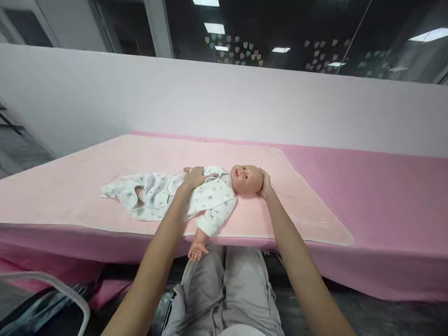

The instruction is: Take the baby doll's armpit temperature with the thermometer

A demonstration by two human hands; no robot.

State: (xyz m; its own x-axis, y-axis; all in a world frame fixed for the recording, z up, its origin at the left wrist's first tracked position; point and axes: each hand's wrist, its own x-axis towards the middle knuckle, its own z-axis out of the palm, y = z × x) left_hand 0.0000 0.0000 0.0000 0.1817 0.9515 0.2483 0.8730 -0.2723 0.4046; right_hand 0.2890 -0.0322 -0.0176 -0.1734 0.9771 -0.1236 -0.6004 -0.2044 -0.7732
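Curving at lower left: a pale tubular rail (pixel 61 285), near folds of pink fabric that hang below the table edge.
Peach sheet (pixel 70 186): spread over the pink cover (pixel 371 200), its right end tapering to a corner at the front edge.
Doll (pixel 217 198): lying face up on the peach sheet, lengthwise, head to the right; both hands touch it.
Outfit (pixel 154 193): white with small printed figures; the lower part reaches leftward, slightly rumpled, with a bit of leg showing through an opening.
Left hand (pixel 195 178): laid over the doll's upper body from the near side, fingers extended toward the neckline. Whether cloth is pinched beneath them, cannot tell.
Doll's near arm (pixel 199 242): sleeved, bent down over the front edge, its small hand above the person's grey trousers (pixel 241 280).
Doll's head (pixel 247 179): bare, on the peach sheet, turned slightly toward the near side.
Right hand (pixel 266 183): in contact with the crown from the right, palm cupped and curved wide along it.
Right end: pink cover exposed beyond the sheet, draping over the front.
Behind: white panel (pixel 210 98), with dark glass (pixel 287 28) above it bearing heart-shaped decorations (pixel 245 49).
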